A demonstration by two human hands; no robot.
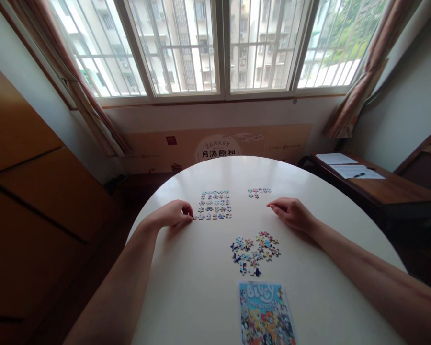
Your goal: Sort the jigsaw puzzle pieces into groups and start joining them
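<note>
On the white round table, puzzle pieces lie in several rows at the left. My left hand is at the lower left end of these rows, its fingers curled and closed at a small piece by the fingertips. A smaller group of pieces lies further right in two short rows. Just below that group my right hand rests with its fingers pressed together; whether anything is between them is too small to tell. A loose pile of colourful pieces is spread nearer to me.
A blue Bluey picture sheet lies at the table's near side. To the right stands a brown side table with papers and pens. Behind the round table are a printed cardboard panel and barred windows. Wooden cabinets stand at the left.
</note>
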